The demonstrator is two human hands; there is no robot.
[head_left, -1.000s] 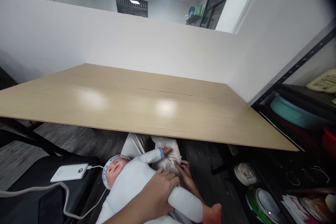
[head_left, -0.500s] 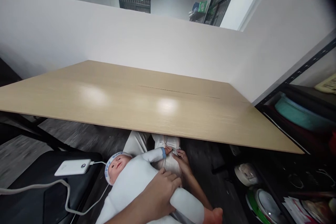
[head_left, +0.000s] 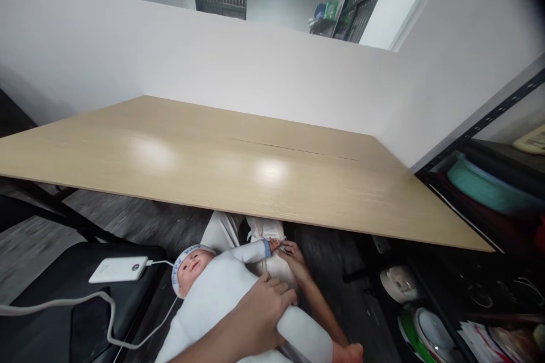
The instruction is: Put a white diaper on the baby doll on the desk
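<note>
A baby doll (head_left: 225, 283) in a white suit with blue cuffs and a lettered white cap lies on its back across the lap, head to the left. My left hand (head_left: 270, 303) is closed over the top of the doll's thigh, its fingers curled round the white cloth. The doll's bare foot (head_left: 348, 353) sticks out at the bottom right. Beyond, near the table edge, my right hand (head_left: 292, 254) pinches at the doll's small hand (head_left: 275, 244) with thumb and fingers. Its fingertips are small and partly hidden.
A wooden table (head_left: 204, 170) spans the view just ahead of the knees. On a black chair (head_left: 140, 258) at left lie a white power bank (head_left: 118, 269) with a cable and a dark phone (head_left: 90, 326). Shelves with a teal basin (head_left: 489, 184) stand at right.
My right hand has shifted slightly left, its fingers closer to the doll's hand. The left hand and the doll have hardly moved; the view has tilted slightly.
</note>
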